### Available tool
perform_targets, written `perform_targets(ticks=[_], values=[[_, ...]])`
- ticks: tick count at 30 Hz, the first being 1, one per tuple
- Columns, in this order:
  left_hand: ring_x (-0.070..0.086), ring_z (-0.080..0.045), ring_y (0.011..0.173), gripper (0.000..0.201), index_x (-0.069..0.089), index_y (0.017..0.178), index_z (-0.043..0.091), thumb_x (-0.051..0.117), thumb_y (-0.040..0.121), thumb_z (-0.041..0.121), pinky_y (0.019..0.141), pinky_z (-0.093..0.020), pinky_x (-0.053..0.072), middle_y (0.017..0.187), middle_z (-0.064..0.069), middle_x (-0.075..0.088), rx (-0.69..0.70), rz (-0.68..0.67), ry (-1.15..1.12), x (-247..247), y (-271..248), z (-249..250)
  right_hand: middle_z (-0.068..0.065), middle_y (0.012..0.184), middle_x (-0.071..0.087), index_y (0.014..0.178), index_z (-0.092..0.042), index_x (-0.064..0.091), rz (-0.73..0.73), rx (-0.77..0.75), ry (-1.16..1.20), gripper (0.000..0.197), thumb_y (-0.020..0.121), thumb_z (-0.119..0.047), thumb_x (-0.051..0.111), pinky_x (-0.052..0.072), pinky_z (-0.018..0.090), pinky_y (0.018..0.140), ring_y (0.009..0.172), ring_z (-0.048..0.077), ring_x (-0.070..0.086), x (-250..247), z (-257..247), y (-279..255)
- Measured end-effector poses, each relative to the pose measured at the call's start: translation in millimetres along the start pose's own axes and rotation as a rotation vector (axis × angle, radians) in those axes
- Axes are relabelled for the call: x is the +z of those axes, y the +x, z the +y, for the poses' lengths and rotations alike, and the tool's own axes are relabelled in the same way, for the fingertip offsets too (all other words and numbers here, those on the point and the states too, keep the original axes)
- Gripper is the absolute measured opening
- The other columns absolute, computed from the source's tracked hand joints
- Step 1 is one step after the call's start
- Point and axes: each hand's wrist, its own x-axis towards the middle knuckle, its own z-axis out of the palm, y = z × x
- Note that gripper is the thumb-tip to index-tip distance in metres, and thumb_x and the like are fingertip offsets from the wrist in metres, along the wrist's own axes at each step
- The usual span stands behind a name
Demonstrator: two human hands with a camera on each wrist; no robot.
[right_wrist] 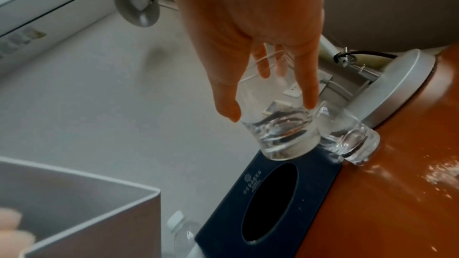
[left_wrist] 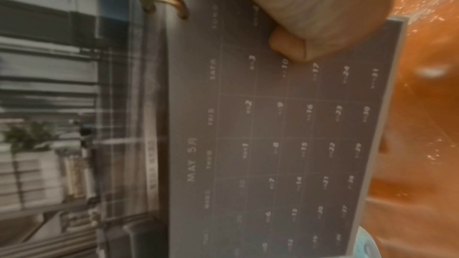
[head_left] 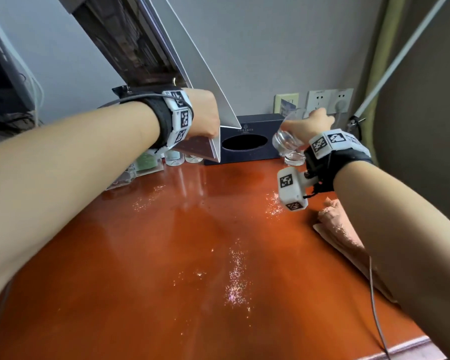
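Right grip (head_left: 320, 123) wraps the tilted glass (right_wrist: 280, 125) aloft near the tissue box (head_left: 255, 123), left grip (head_left: 205, 118) pinches the calendar (left_wrist: 285, 144) off the tabletop (head_left: 192, 242), so I'd level the glass, then lower it softly beside the other glass (right_wrist: 347, 140)

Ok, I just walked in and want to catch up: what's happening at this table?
A person holds two things above the glossy orange-red table. The left hand grips a grey ring-bound desk calendar, raised and tilted. The right hand holds a clear glass tumbler tilted, close to the dark blue tissue box; a second clear glass stands beside the box.
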Motion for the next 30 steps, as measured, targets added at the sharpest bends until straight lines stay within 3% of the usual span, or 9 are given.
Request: perform_targets(ticks=[3, 7, 10, 13, 15, 18, 24, 30], values=[[0.065, -0.022, 0.089, 0.025, 0.062, 0.091, 0.022, 0.053, 0.074, 0.006, 0.077, -0.029, 0.052, 0.091, 0.002, 0.066, 0.023, 0.014, 0.018, 6.5, 11.6, -1.0, 0.012, 0.135, 0.036, 0.131, -0.007, 0.039, 0.006, 0.000, 0.011, 0.068, 0.076, -0.029, 0.072, 0.050, 0.032, 0.094, 0.110, 0.023, 0.054, 1.6, -5.0, 12.6], [0.065, -0.022, 0.087, 0.022, 0.062, 0.090, 0.022, 0.053, 0.075, 0.009, 0.075, -0.029, 0.052, 0.089, 0.002, 0.066, 0.035, 0.006, 0.068, 18.7, 12.7, -3.2, 0.012, 0.134, 0.036, 0.131, -0.007, 0.043, -0.074, -0.031, -0.038, 0.070, 0.072, -0.027, 0.074, 0.053, 0.039, 0.091, 0.111, 0.026, 0.053, 24.1, -11.6, 12.8], [0.065, -0.021, 0.086, 0.018, 0.060, 0.092, 0.025, 0.053, 0.078, 0.016, 0.073, -0.027, 0.051, 0.088, 0.004, 0.067, 0.018, 0.004, 0.095, 31.1, 4.9, -9.6, 0.011, 0.126, 0.050, 0.120, -0.005, 0.053, -0.165, -0.095, -0.070, 0.078, 0.054, -0.041, 0.074, 0.054, 0.040, 0.087, 0.103, 0.027, 0.059, 52.7, -19.3, -0.1], [0.066, -0.020, 0.084, 0.016, 0.059, 0.091, 0.027, 0.053, 0.079, 0.019, 0.071, -0.026, 0.051, 0.086, 0.006, 0.067, -0.013, 0.000, 0.132, 45.4, -7.0, -16.9, 0.008, 0.117, 0.056, 0.115, -0.006, 0.057, -0.272, -0.168, -0.101, 0.093, 0.036, -0.053, 0.071, 0.052, 0.031, 0.078, 0.098, 0.024, 0.060, 86.7, -27.1, -9.8], [0.066, -0.020, 0.082, 0.015, 0.059, 0.089, 0.027, 0.052, 0.079, 0.018, 0.070, -0.026, 0.051, 0.084, 0.006, 0.066, -0.021, -0.009, 0.141, 52.2, -14.0, -19.5, 0.008, 0.122, 0.051, 0.118, -0.006, 0.054, -0.300, -0.176, -0.106, 0.078, 0.052, -0.043, 0.075, 0.050, 0.028, 0.075, 0.100, 0.023, 0.059, 100.4, -37.7, -21.6], [0.066, -0.020, 0.083, 0.016, 0.059, 0.089, 0.026, 0.050, 0.081, 0.016, 0.069, -0.025, 0.050, 0.085, 0.004, 0.066, -0.026, -0.017, 0.150, 53.5, -16.6, -20.4, 0.010, 0.131, 0.038, 0.127, -0.007, 0.043, -0.284, -0.176, -0.116, 0.063, 0.075, -0.030, 0.071, 0.047, 0.032, 0.086, 0.110, 0.028, 0.054, 121.4, -43.4, -24.3], [0.066, -0.018, 0.084, 0.017, 0.059, 0.091, 0.027, 0.051, 0.082, 0.015, 0.070, -0.026, 0.050, 0.087, 0.006, 0.066, -0.046, 0.049, 0.160, 46.8, -14.4, -22.7, 0.012, 0.136, 0.031, 0.129, -0.006, 0.037, -0.202, -0.225, -0.302, 0.065, 0.077, -0.026, 0.071, 0.042, 0.037, 0.086, 0.121, 0.035, 0.043, 129.6, -36.7, -23.2], [0.064, -0.018, 0.090, 0.023, 0.057, 0.099, 0.027, 0.047, 0.083, 0.013, 0.074, -0.026, 0.049, 0.095, 0.006, 0.065, -0.021, 0.041, 0.158, 28.2, -9.9, -26.0, 0.012, 0.137, 0.030, 0.130, -0.006, 0.035, -0.137, -0.058, -0.285, 0.072, 0.075, -0.028, 0.075, 0.040, 0.038, 0.096, 0.126, 0.034, 0.037, 111.9, -20.5, 2.1]])
